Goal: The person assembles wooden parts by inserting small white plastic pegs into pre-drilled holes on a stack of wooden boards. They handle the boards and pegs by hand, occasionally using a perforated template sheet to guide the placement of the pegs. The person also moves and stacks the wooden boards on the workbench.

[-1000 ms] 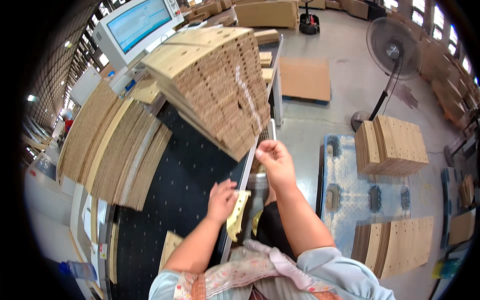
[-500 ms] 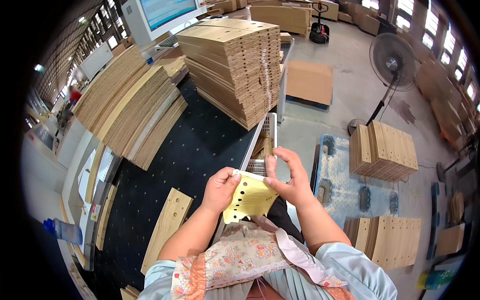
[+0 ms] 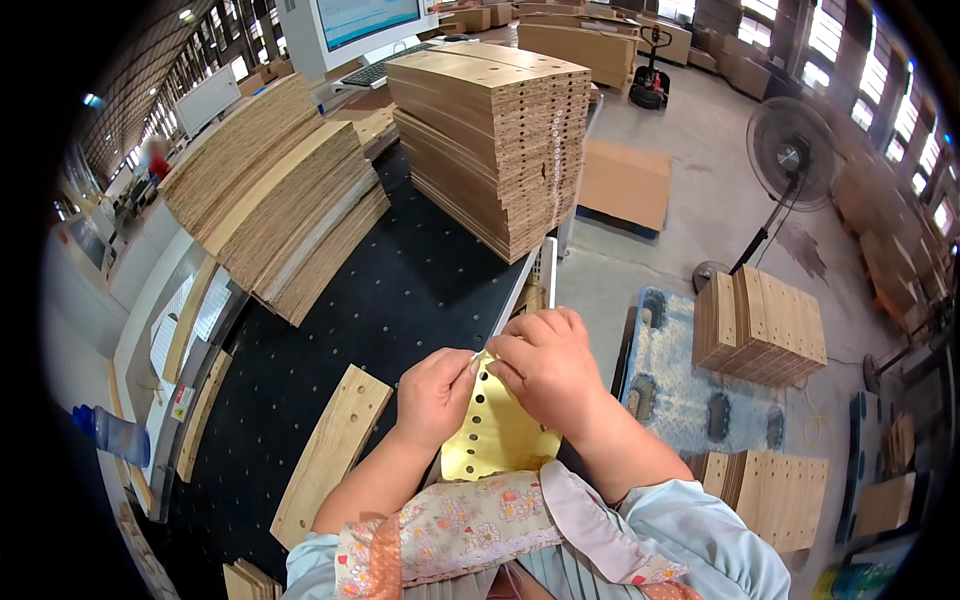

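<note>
A limp yellow sheet (image 3: 500,435) with a row of dark round holes hangs before my body, at the front edge of the black table. My left hand (image 3: 436,398) pinches its upper left corner between thumb and fingers. Along its top edge, my right hand (image 3: 548,370) has its fingers bent over the sheet close to the left fingertips. A narrow white edge shows between the two hands; the right hand hides most of the sheet's upper right. Left of my left forearm, a wooden board (image 3: 335,450) with drilled holes lies on the black table (image 3: 340,310).
A tall stack of boards (image 3: 540,160) stands ahead, with more stacked boards (image 3: 310,210) to its left. Behind is a monitor (image 3: 365,25). To the right, a blue pallet (image 3: 665,380) bears board stacks, near a standing fan (image 3: 790,155). A plastic bottle (image 3: 115,432) lies far left.
My right hand has moved left and turned over the sheet's top edge, close to my left hand. The sheet now hangs more upright, and the view has shifted slightly.
</note>
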A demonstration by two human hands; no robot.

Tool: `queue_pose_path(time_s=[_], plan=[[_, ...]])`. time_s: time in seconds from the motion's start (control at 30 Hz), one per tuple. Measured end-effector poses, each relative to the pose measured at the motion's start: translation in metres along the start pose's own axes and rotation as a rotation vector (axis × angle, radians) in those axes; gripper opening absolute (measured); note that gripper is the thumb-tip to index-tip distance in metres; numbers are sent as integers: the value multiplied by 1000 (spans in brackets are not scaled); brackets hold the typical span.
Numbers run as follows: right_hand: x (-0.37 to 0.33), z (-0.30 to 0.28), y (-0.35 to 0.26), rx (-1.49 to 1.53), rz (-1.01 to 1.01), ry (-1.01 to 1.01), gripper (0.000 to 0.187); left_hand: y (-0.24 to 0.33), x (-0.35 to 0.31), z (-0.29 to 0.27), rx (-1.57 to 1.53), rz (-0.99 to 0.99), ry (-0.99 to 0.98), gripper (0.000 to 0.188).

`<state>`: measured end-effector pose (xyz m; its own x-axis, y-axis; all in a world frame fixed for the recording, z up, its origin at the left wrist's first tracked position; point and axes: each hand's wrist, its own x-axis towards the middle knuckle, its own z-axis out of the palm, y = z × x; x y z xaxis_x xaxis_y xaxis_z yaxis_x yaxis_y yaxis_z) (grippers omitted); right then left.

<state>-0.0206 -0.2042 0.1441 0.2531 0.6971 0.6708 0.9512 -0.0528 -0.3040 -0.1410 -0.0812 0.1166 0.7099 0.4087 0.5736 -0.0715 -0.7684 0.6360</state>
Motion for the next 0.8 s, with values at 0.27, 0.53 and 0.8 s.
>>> queue_pose_path(time_s=[0.27,0.53,0.8], plan=[[0,6,15,297,-51,84,13,3,6,7,-60,-9,-104,7],[-5,11,29,427,8,129,15,1,10,22,-241,-172,-148,9],[-8,17,56,473,31,229,14,-16,17,40,-547,-432,-164,10]])
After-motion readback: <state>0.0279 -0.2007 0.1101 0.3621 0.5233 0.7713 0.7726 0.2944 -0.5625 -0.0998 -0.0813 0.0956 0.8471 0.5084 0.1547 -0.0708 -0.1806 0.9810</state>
